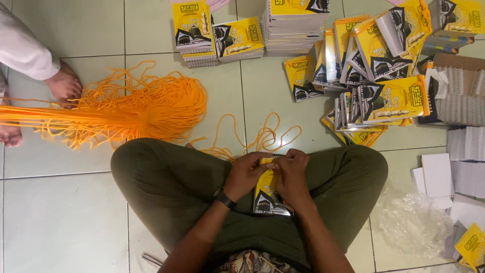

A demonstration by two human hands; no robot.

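Two hands close together low in the centre, above crossed legs in green trousers point(166, 187): left hand point(246, 174) with a black wristband point(225, 198), right hand point(291, 174), each curled narrow on the top edge of one yellow booklet point(266, 194), fingertips nearly touching, thumbs pressed to the cover. Booklet upright in the lap, held between both palms, black picture at its lower end. Both forearms angled inward from the bottom edge. One big bundle of orange cords point(146, 103) spread on the tiled floor point(65, 222) at left, loose loops trailing toward the knees. Three neat stacks of matching yellow booklets point(295, 20) at top centre, one jumbled heap point(374, 71) at top right, too many to count. One bare foot point(64, 83) of another person beside the cords. White paper stacks point(467, 151) and crumpled clear plastic point(409, 222) at right.
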